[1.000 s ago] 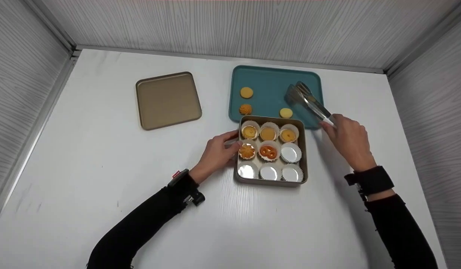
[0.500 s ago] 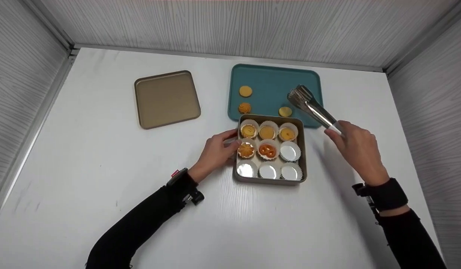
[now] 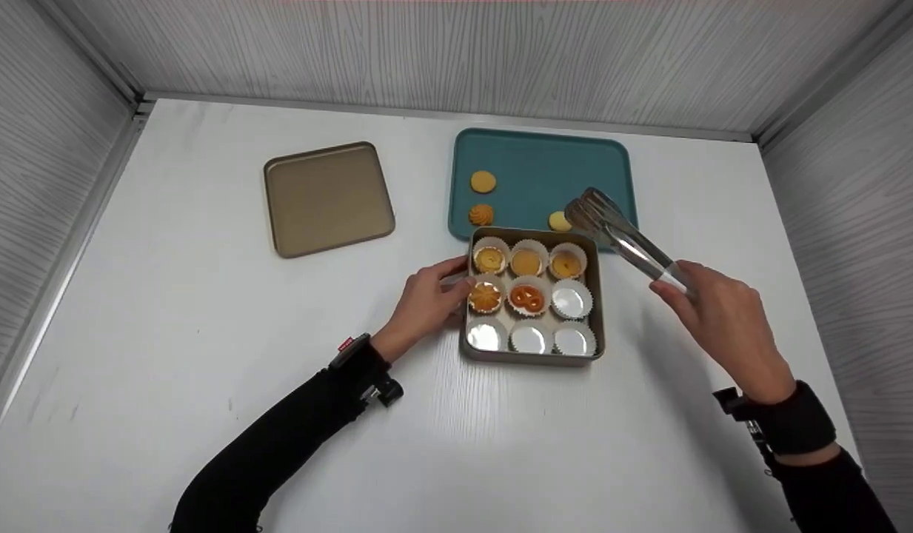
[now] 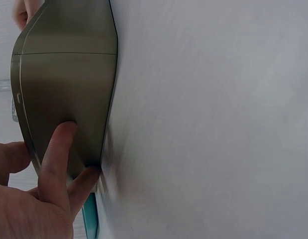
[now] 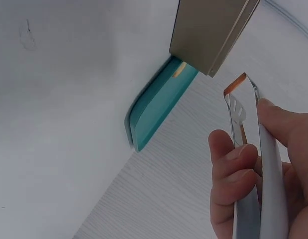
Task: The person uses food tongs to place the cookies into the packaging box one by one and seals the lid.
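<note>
A square metal tin (image 3: 603, 326) holds several paper cups, some filled with cookies. At its left wall is my left hand (image 3: 430, 297), thumb at the rim and fingers against the outside, as the left wrist view (image 4: 49, 194) also shows. My right hand (image 3: 730, 322) grips metal tongs (image 3: 634, 244) by the handles, to the right of the tin. In the right wrist view, a thin orange-brown piece (image 5: 235, 84), apparently a cookie seen edge-on, spans the tong tips. Those tips hang over the tin's far right corner in the head view, partly covering a pale round cookie (image 3: 558, 220).
Behind the tin lies a teal tray (image 3: 545, 159); on it are a round cookie (image 3: 483, 181) and a swirled cookie (image 3: 481, 215). A bare brown square tray (image 3: 329, 200) sits at the back left. Grey panels enclose the white table (image 3: 315, 444).
My right hand has drawn back toward me and to the right, bringing the tong tips from over the teal tray to the tin's far right corner. My left hand stays at the tin.
</note>
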Tool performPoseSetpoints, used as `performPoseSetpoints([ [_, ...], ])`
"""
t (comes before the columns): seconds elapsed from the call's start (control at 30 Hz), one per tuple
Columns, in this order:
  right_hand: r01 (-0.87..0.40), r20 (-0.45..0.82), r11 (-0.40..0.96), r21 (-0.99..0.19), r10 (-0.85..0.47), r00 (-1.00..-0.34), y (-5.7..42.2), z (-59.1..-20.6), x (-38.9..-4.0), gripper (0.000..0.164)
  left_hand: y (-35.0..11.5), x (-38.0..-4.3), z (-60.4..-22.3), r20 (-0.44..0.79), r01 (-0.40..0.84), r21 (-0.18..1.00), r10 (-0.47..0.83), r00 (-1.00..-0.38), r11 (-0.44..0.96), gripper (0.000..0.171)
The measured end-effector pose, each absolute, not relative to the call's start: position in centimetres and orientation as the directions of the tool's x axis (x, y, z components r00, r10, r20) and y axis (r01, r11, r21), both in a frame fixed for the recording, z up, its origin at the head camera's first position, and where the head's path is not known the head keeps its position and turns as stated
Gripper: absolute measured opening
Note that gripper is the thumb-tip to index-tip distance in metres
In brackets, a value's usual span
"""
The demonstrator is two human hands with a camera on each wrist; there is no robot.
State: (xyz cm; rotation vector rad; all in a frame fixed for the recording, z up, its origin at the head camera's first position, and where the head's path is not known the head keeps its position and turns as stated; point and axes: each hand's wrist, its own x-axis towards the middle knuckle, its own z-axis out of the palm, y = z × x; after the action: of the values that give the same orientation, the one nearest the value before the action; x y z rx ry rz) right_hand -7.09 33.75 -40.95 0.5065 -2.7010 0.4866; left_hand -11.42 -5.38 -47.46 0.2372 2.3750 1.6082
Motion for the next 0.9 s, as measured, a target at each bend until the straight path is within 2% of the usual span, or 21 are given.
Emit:
performPoseSetpoints([
  [0.53,-0.434,0.368,0.872,-0.225,-0.336,-0.867,34.0,-39.6,-2.8,0.042,-5.3,-11.5,-47.4,-0.125,-0.015,0.930,0.277,-0.953,0.368,0.051],
  [0.67,-0.473,0.398,0.868,-0.149,-0.385,-0.833,34.0,-39.4,-1.8,0.041,-5.3,-11.5,-47.4,-0.129,-0.020,0.931,0.276,-0.952,0.364,0.051],
  [0.8,-0.502,0.428,0.863,-0.045,-0.438,-0.791,33.7,-39.2,-1.1,0.054,-5.4,-11.4,-47.4,-0.120,-0.010,0.928,0.272,-0.955,0.374,0.051],
  [0.9,-0.504,0.429,0.864,0.005,-0.457,-0.779,33.4,-39.1,-0.7,0.057,-5.4,-11.4,-47.4,-0.119,-0.012,0.930,0.271,-0.955,0.368,0.052],
])
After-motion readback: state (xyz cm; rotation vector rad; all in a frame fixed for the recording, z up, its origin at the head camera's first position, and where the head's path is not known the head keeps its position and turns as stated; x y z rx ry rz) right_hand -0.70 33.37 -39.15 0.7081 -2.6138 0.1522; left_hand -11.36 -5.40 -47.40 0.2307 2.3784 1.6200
